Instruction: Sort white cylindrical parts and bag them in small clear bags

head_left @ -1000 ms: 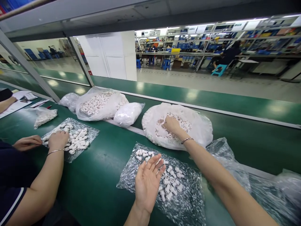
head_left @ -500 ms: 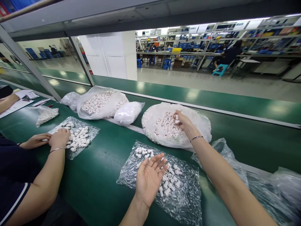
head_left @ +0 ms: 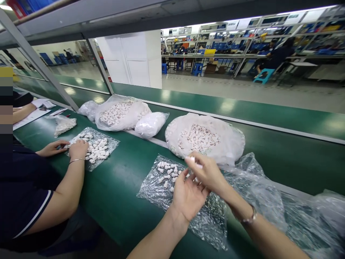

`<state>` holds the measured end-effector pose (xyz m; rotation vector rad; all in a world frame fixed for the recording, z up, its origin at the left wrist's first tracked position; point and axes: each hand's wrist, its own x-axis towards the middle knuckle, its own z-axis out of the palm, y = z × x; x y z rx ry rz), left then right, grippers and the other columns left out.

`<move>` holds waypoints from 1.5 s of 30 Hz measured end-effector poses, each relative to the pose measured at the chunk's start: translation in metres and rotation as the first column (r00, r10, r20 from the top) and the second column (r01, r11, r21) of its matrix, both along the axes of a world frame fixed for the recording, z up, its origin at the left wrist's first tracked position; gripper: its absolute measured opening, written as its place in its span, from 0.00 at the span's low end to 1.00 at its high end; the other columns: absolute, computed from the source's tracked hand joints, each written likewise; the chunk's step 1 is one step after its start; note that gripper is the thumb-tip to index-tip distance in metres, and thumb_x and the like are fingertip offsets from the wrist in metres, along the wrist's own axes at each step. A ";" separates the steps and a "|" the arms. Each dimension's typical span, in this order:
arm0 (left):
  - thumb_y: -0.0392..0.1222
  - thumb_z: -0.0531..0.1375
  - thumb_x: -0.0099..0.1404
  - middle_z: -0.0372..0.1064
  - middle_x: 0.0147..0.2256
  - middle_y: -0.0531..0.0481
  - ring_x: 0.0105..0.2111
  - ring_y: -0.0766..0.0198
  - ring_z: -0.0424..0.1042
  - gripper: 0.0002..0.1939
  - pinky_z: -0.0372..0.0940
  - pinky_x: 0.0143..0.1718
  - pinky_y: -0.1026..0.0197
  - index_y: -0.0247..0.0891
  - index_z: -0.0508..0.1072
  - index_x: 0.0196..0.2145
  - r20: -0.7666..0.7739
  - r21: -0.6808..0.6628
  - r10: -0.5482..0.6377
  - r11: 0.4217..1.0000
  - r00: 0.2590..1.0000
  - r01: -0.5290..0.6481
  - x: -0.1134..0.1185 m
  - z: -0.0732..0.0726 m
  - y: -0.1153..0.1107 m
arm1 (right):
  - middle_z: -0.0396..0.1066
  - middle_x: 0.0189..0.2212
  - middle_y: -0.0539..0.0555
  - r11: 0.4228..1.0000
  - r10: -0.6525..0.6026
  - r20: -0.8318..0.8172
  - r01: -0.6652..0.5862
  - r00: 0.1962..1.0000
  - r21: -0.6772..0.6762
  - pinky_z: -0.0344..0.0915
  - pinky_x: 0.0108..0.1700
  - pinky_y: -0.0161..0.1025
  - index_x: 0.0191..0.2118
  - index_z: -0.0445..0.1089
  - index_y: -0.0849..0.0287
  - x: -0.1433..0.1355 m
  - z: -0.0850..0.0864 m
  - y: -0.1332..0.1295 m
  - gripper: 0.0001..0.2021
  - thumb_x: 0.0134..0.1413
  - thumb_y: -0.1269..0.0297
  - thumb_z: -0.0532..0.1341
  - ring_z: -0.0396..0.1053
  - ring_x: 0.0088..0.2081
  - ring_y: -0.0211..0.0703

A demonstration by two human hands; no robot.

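Right hand, just below centre frame: fingers gripping white fittings (blurred, count uncertain) beside the left hand, palm-up with fingers loosely extended. Step judged: handling fittings over film; next move calls for a steady palm.

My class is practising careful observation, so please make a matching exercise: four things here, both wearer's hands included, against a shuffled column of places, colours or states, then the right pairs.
Column one
1. right hand
2. left hand
3. clear plastic sheet below the left hand
4. rightmost stool

Column two
A. turquoise
B. spread on the green surface
C. fingers around white pieces
D. palm facing up

Pairs: 1-C, 2-D, 3-B, 4-A
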<state>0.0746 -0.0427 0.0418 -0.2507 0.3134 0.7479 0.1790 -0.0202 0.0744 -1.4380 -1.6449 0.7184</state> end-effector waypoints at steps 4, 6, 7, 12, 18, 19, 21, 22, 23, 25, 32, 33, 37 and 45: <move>0.44 0.53 0.68 0.73 0.45 0.41 0.48 0.58 0.73 0.17 0.68 0.49 0.61 0.31 0.72 0.48 0.062 0.028 -0.024 0.999 0.998 0.022 -0.004 -0.004 -0.007 | 0.66 0.27 0.52 0.958 -0.080 0.530 -0.082 0.844 0.273 0.52 0.27 0.36 0.30 0.67 0.58 -0.015 -0.027 -0.033 0.10 0.62 0.62 0.56 0.63 0.27 0.39; 0.43 0.54 0.67 0.71 0.49 0.39 0.53 0.56 0.69 0.19 0.66 0.52 0.61 0.30 0.72 0.50 0.073 0.061 -0.028 0.998 0.997 0.024 -0.004 -0.008 -0.009 | 0.65 0.27 0.53 0.927 -0.138 0.578 -0.101 0.804 0.362 0.51 0.26 0.37 0.29 0.66 0.59 -0.016 -0.038 -0.037 0.10 0.62 0.63 0.56 0.63 0.28 0.40; 0.42 0.54 0.66 0.71 0.50 0.39 0.55 0.55 0.68 0.18 0.65 0.54 0.61 0.30 0.72 0.50 0.058 0.072 -0.011 0.997 0.998 0.007 -0.004 -0.010 -0.010 | 0.65 0.27 0.53 0.914 -0.150 0.573 -0.108 0.806 0.391 0.51 0.27 0.37 0.28 0.65 0.59 -0.016 -0.043 -0.038 0.10 0.62 0.64 0.56 0.62 0.28 0.41; 0.42 0.56 0.66 0.72 0.48 0.40 0.56 0.55 0.67 0.15 0.61 0.58 0.60 0.33 0.74 0.47 -0.019 0.100 0.054 0.994 0.998 -0.052 -0.003 -0.018 -0.005 | 0.62 0.27 0.53 0.896 -0.133 0.481 -0.103 0.867 0.433 0.56 0.31 0.39 0.27 0.63 0.58 -0.017 -0.052 -0.039 0.09 0.59 0.67 0.58 0.60 0.29 0.42; 0.44 0.57 0.67 0.69 0.52 0.41 0.57 0.56 0.66 0.17 0.63 0.56 0.63 0.34 0.72 0.50 0.016 0.015 0.009 1.000 1.000 -0.009 -0.013 -0.024 -0.002 | 0.69 0.40 0.58 0.904 -0.013 0.413 -0.166 0.911 0.394 0.61 0.40 0.44 0.37 0.70 0.58 -0.021 -0.052 -0.040 0.05 0.57 0.72 0.58 0.66 0.39 0.47; 0.44 0.57 0.67 0.70 0.51 0.41 0.56 0.56 0.68 0.17 0.64 0.54 0.63 0.34 0.72 0.50 0.009 0.002 0.019 1.000 1.000 -0.019 -0.014 -0.025 -0.002 | 0.69 0.40 0.58 0.906 0.001 0.401 -0.171 0.916 0.388 0.62 0.41 0.45 0.37 0.70 0.58 -0.021 -0.051 -0.040 0.05 0.57 0.72 0.58 0.66 0.39 0.48; 0.44 0.56 0.67 0.72 0.47 0.43 0.50 0.58 0.72 0.17 0.67 0.50 0.64 0.35 0.72 0.50 -0.013 -0.015 0.043 0.999 0.999 -0.043 -0.015 -0.027 -0.002 | 0.70 0.41 0.58 0.916 0.045 0.368 -0.186 0.929 0.356 0.62 0.43 0.47 0.39 0.71 0.56 -0.021 -0.047 -0.042 0.06 0.58 0.71 0.58 0.66 0.42 0.49; 0.44 0.56 0.67 0.72 0.44 0.45 0.45 0.60 0.74 0.16 0.68 0.47 0.64 0.35 0.72 0.49 -0.020 -0.019 0.045 0.999 0.999 -0.046 -0.015 -0.027 -0.002 | 0.70 0.42 0.58 0.925 0.072 0.335 -0.189 0.939 0.329 0.62 0.45 0.48 0.40 0.72 0.55 -0.020 -0.044 -0.043 0.07 0.58 0.70 0.58 0.66 0.44 0.50; 0.44 0.56 0.66 0.73 0.41 0.46 0.42 0.61 0.75 0.15 0.69 0.45 0.64 0.34 0.72 0.48 -0.031 -0.023 0.044 0.999 0.999 -0.044 -0.015 -0.027 -0.002 | 0.69 0.44 0.57 0.939 0.096 0.282 -0.181 0.955 0.292 0.62 0.47 0.49 0.41 0.72 0.54 -0.019 -0.041 -0.044 0.07 0.59 0.69 0.58 0.65 0.46 0.51; 0.43 0.57 0.66 0.73 0.38 0.45 0.38 0.61 0.75 0.14 0.70 0.42 0.62 0.33 0.73 0.45 -0.087 -0.036 0.045 0.998 0.995 -0.049 -0.014 -0.025 -0.001 | 0.68 0.44 0.56 0.977 0.098 0.091 -0.113 0.991 0.182 0.63 0.49 0.48 0.44 0.73 0.51 -0.013 -0.033 -0.045 0.08 0.61 0.66 0.58 0.64 0.48 0.51; 0.38 0.58 0.65 0.69 0.52 0.34 0.53 0.47 0.70 0.15 0.69 0.52 0.47 0.31 0.70 0.49 -0.157 -0.105 0.183 0.974 0.971 -0.201 -0.028 -0.017 0.012 | 0.56 0.26 0.48 0.935 -0.204 -0.836 -0.151 0.510 -0.321 0.64 0.29 0.35 0.45 0.72 0.54 0.019 -0.013 -0.036 0.11 0.63 0.57 0.57 0.57 0.26 0.37; 0.37 0.58 0.65 0.68 0.53 0.34 0.54 0.46 0.69 0.16 0.69 0.52 0.46 0.32 0.70 0.50 -0.167 -0.106 0.210 0.967 0.963 -0.230 -0.033 -0.017 0.015 | 0.55 0.26 0.48 0.921 -0.229 -0.869 -0.190 0.439 -0.339 0.63 0.26 0.33 0.45 0.72 0.54 0.022 -0.011 -0.036 0.10 0.62 0.58 0.59 0.55 0.25 0.36; 0.35 0.57 0.66 0.67 0.55 0.34 0.55 0.47 0.68 0.17 0.69 0.53 0.44 0.33 0.68 0.52 -0.189 -0.090 0.278 0.950 0.942 -0.298 -0.048 -0.022 0.024 | 0.57 0.27 0.48 0.888 -0.281 -0.907 -0.274 0.315 -0.370 0.60 0.23 0.30 0.41 0.71 0.53 0.026 -0.009 -0.038 0.07 0.60 0.58 0.62 0.51 0.23 0.34; 0.34 0.56 0.65 0.67 0.55 0.33 0.55 0.47 0.68 0.16 0.69 0.53 0.44 0.32 0.69 0.51 -0.199 -0.055 0.304 0.946 0.932 -0.320 -0.053 -0.026 0.027 | 0.66 0.30 0.49 0.910 0.004 -0.540 -0.227 0.842 -0.348 0.64 0.34 0.36 0.43 0.70 0.54 0.028 -0.017 -0.037 0.11 0.64 0.54 0.57 0.62 0.30 0.38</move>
